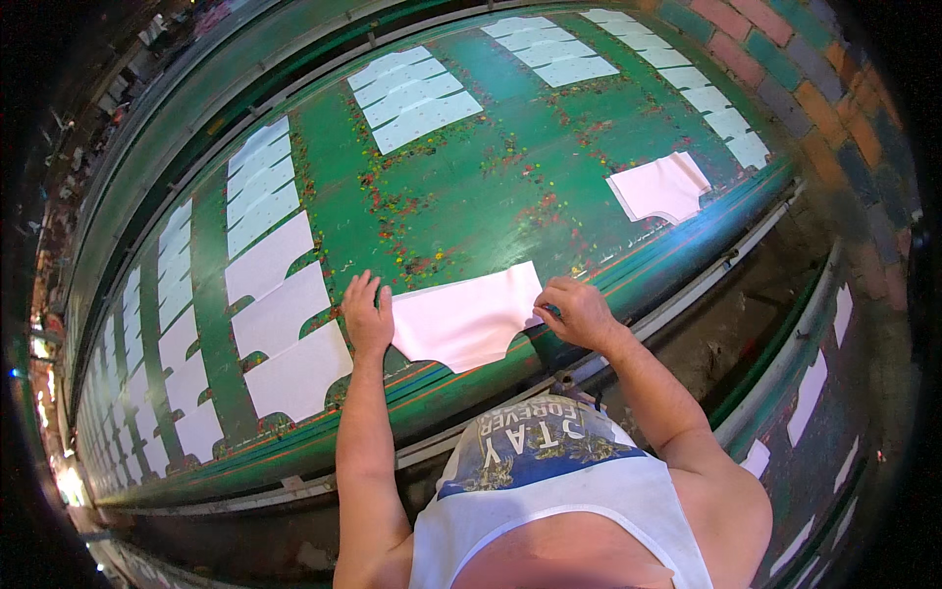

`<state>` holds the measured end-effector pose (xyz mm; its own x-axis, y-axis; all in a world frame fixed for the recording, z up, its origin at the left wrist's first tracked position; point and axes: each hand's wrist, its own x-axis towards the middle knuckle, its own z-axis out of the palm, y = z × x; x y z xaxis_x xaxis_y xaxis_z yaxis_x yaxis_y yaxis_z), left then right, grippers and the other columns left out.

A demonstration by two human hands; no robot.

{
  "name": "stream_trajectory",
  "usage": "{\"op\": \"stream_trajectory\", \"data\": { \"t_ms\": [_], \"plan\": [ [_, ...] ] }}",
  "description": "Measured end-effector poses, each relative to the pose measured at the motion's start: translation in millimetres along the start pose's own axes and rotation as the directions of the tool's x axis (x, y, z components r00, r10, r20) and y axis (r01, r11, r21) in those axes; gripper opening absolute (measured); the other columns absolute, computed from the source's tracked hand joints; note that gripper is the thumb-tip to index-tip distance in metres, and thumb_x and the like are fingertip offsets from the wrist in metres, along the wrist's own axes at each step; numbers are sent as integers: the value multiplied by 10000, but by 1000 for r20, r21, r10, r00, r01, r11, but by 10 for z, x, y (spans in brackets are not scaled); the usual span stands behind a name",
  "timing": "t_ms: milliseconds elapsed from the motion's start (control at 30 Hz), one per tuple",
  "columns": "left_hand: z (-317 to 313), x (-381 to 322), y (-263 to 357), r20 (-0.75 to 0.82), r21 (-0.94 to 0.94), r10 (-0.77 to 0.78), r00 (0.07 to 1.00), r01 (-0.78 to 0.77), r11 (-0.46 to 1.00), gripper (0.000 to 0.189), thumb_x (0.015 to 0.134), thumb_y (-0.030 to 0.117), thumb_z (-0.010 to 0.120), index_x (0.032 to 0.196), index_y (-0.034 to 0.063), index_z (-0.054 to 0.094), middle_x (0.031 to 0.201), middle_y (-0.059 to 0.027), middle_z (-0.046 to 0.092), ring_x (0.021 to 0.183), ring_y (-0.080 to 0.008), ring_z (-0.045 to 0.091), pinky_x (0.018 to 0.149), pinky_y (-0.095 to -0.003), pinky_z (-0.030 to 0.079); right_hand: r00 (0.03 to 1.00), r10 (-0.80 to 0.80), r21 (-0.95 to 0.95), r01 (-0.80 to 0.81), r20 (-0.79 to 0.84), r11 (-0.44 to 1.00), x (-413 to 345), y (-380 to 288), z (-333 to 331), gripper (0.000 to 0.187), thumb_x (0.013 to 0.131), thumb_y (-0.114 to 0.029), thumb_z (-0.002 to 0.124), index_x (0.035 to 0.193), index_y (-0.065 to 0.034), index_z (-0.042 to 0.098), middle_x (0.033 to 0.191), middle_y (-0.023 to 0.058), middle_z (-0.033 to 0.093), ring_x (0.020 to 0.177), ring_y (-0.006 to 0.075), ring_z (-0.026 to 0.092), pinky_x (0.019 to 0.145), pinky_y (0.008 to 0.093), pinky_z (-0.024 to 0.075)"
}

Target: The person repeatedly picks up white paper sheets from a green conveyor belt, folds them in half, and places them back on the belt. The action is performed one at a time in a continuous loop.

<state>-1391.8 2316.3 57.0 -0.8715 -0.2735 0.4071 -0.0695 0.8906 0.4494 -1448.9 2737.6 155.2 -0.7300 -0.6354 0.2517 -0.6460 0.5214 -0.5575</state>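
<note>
Before me on a long green table (449, 191) lies a small stack of pale pink cut fabric pieces (464, 316), its curved cutouts towards the table's near edge. My left hand (366, 313) rests flat with fingers spread at the stack's left end, its thumb along the fabric edge. At the other end, the thumb and fingers of my right hand (574, 309) pinch the right edge of the stack. Left of my left hand, a column of pink pieces (291, 324) is laid out flat in line with white dotted pieces (265, 184).
Another pink fabric stack (659, 188) lies to the right near the table edge. White dotted panels (412, 96) line the far side. Red and yellow specks (401, 243) dot the surface. A metal rail (684, 309) runs along the near side. Brick-patterned paving (802, 66) shows beyond the right end.
</note>
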Motion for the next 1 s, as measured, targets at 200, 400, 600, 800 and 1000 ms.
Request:
{"op": "stream_trajectory", "data": {
  "t_ms": [200,400,600,800,1000],
  "plan": [
    [-20,33,77,-23,95,-72,997,73,993,384,1018,279,749,1311,32,760,1507,-167,672,1451,-397,561,1231,-541,408,995,46,-101,-37,87,994,368,354,-14,170,924,-244,822,978,-96,760,1058,135,710,1069,360,708,886,491,606],
    [-19,80,90,-6,174,-52,999,52,983,400,1006,291,767,1319,44,748,1491,-156,652,1421,-396,556,1197,-554,420,981,110,-291,-60,157,955,760,439,253,186,922,-252,831,1020,-105,775,1085,136,705,1105,358,699,891,485,617],
    [33,49,3,-38,132,-40,998,45,990,397,1017,316,757,1306,44,747,1482,-153,657,1423,-392,551,1188,-546,416,956,123,-365,-19,265,931,868,423,390,192,906,-249,805,989,-77,789,1073,166,748,1031,373,754,857,482,646],
    [-21,54,-18,-74,44,-29,997,33,998,460,974,358,800,1306,44,750,1470,-162,670,1426,-402,549,1198,-559,404,945,144,-271,-62,293,960,783,290,332,197,939,-304,783,968,-111,811,966,165,791,898,393,778,819,511,629],
    [-360,-69,265,209,-93,385,899,-373,923,1007,764,433,927,1611,80,512,1716,-228,425,1564,-447,431,1297,-623,312,947,-163,167,120,275,979,548,-236,249,146,880,-123,830,979,-52,750,920,151,744,833,376,748,731,457,596]
  ]
}}
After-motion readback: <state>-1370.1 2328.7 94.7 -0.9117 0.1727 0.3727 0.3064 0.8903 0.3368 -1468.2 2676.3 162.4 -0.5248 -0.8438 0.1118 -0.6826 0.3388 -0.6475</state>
